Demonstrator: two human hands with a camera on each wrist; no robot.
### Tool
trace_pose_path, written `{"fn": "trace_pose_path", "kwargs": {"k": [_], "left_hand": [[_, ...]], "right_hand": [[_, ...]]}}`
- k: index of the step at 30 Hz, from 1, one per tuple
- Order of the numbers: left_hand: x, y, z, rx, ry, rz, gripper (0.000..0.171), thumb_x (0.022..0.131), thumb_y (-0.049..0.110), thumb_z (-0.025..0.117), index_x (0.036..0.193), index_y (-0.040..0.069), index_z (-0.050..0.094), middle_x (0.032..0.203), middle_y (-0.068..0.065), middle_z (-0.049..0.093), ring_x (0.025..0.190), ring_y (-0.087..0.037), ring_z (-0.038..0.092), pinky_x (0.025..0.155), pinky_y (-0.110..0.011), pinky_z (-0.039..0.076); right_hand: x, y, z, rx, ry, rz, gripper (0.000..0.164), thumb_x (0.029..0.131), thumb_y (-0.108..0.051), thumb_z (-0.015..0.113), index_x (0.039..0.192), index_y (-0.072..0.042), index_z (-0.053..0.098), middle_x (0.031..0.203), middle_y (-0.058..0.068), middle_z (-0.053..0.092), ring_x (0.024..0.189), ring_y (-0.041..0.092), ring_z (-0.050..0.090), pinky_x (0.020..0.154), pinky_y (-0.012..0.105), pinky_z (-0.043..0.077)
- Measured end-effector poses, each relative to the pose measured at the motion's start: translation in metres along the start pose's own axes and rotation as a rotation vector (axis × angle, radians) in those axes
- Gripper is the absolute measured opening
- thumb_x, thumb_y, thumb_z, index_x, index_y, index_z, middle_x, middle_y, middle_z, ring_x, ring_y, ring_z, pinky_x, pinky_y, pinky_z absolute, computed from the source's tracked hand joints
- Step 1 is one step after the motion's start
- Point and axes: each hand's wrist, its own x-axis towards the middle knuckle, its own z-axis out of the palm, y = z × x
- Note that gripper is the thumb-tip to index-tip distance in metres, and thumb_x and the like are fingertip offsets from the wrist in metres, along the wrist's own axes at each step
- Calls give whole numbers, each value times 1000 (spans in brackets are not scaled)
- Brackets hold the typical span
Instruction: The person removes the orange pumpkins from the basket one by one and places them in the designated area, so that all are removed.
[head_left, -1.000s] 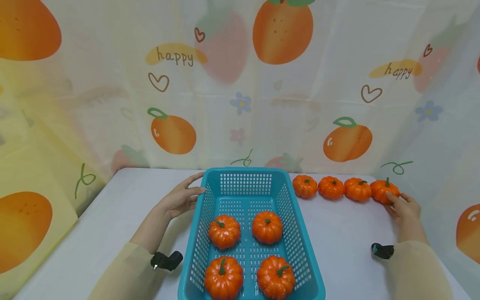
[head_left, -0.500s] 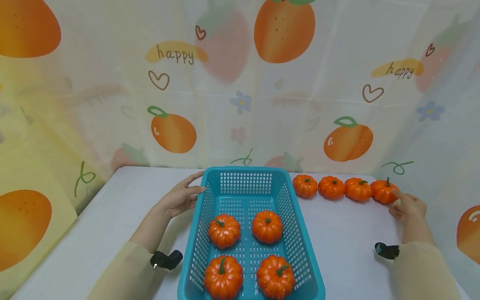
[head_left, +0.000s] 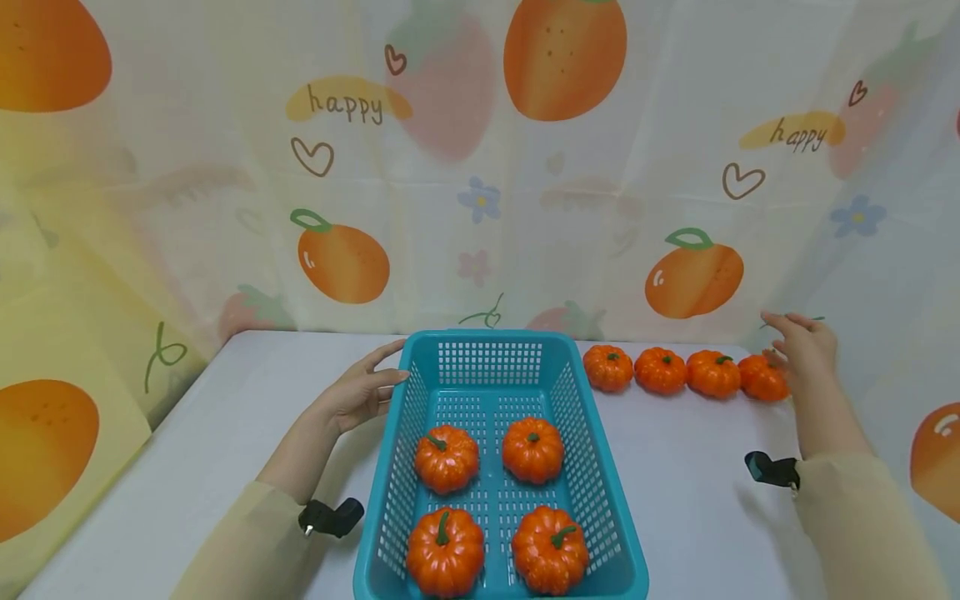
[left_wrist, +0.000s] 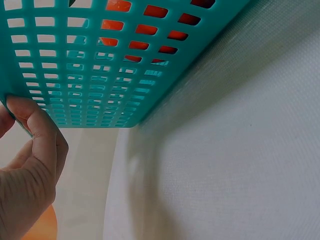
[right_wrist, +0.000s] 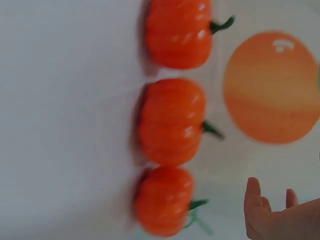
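Observation:
A turquoise plastic basket (head_left: 628,533) stands in the middle of the head view, with several small orange pumpkins, one of them this front-left pumpkin (head_left: 446,552), inside it. My left hand (head_left: 362,398) holds the basket's left rim near the far end; the left wrist view shows the rim pinched between thumb and fingers. To the basket's right, a row of pumpkins (head_left: 713,374) runs along the table's far edge. My right hand (head_left: 808,354) is raised over the rightmost pumpkin (head_left: 762,379), partly covering it. Its fingers are loosely bent and hold nothing, apart from the pumpkins in the right wrist view.
A white table (head_left: 690,467) carries everything. Behind it hangs a pale cloth (head_left: 570,250) printed with fruit, hearts and words. A black wrist camera (head_left: 331,517) sits on the left wrist and another black camera (head_left: 772,470) on the right.
My right hand has let go of the rightmost pumpkin, drawn slightly right, then risen above it. The left hand, the basket and the pumpkins keep their places.

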Motion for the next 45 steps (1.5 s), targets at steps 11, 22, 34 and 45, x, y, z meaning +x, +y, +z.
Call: {"fn": "trace_pose_path", "kwargs": {"k": [11, 22, 34, 45], "left_hand": [[1, 0, -1, -16, -10, -7, 74, 98, 19, 61, 158, 24, 19, 108, 6, 66, 93, -12, 71, 83, -29, 62], [0, 1, -1, -26, -10, -5, 74, 98, 18, 61, 158, 24, 19, 107, 7, 66, 93, -12, 72, 82, -30, 62], [-1, -2, -1, -17, -2, -9, 75, 98, 21, 62, 159, 25, 18, 110, 8, 65, 95, -12, 71, 84, -31, 62], [1, -3, -2, -6, -2, -3, 76, 97, 23, 63, 158, 26, 19, 113, 6, 64, 98, -13, 71, 86, -31, 61]], "right_hand": [[-55, -32, 65, 53, -358, -263, 52, 82, -33, 79, 124, -24, 49, 118, -15, 46, 106, 12, 46, 73, 16, 57], [-119, -46, 121, 23, -671, -347, 43, 94, -27, 66, 131, -18, 46, 136, -3, 41, 119, 18, 45, 81, 20, 59], [-178, -25, 175, -219, -902, -477, 46, 100, -20, 53, 144, -11, 39, 153, 10, 36, 136, 28, 42, 117, 52, 40], [-210, 19, 205, -273, -1151, -460, 52, 97, -21, 58, 144, -7, 41, 151, 15, 41, 138, 35, 46, 107, 49, 50]]}}
